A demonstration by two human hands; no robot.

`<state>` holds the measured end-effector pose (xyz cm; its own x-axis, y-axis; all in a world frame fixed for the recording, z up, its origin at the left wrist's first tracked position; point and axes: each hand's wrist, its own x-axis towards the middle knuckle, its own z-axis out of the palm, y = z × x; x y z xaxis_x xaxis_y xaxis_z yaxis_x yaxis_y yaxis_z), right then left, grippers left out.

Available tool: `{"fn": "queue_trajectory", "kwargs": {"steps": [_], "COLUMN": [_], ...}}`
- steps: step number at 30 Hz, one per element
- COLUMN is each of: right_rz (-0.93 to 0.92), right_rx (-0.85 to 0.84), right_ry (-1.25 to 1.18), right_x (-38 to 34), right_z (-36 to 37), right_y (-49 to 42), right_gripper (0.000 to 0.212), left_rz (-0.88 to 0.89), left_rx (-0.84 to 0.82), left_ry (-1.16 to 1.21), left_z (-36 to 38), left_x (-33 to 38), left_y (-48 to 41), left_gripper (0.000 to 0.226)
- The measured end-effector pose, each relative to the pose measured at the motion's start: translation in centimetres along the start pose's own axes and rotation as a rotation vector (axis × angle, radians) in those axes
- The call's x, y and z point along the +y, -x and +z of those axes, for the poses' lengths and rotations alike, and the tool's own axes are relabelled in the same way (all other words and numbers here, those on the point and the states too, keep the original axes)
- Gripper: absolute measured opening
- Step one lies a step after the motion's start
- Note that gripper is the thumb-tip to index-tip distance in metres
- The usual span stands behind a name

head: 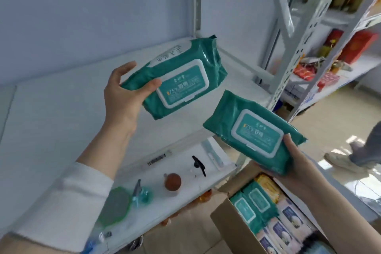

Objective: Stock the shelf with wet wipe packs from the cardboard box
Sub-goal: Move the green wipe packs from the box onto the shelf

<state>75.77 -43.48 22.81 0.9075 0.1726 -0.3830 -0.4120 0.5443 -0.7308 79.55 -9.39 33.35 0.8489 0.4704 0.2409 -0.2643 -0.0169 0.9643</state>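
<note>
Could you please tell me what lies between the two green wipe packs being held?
Nothing: in the head view the upper pack and the lower pack are apart, and only the white shelf board shows behind the gap.

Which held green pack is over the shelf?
The upper pack, in the left hand, is over the shelf; the right hand holds the other pack above the cardboard box.

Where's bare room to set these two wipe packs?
Upper shelf board: bare from the back wall to its front edge, beyond the wet wipe pack in the left hand. Lower shelf is crowded with bottles; the cardboard box is packed. Right hand holds a second pack.
</note>
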Motion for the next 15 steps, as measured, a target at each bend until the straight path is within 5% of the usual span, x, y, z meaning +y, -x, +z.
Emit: {"fn": "queue_trajectory", "kwargs": {"steps": [5, 15], "right_rz": [0.011, -0.106], "right_rx": [-0.111, -0.273], "right_ry": [0.113, 0.378], "right_x": [-1.9, -9.0], "right_z": [5.4, 15.2], "right_y": [-4.7, -25.0], "right_gripper": [0.037, 0.034], "left_rz": [-0.099, -0.093], "left_rx": [0.065, 0.157], "left_ry": [-0.001, -0.272], "left_z": [-4.8, -6.8], "left_x": [-1.4, -7.3], "left_y": [-5.2, -20.7], "left_gripper": [0.03, 0.033]}}
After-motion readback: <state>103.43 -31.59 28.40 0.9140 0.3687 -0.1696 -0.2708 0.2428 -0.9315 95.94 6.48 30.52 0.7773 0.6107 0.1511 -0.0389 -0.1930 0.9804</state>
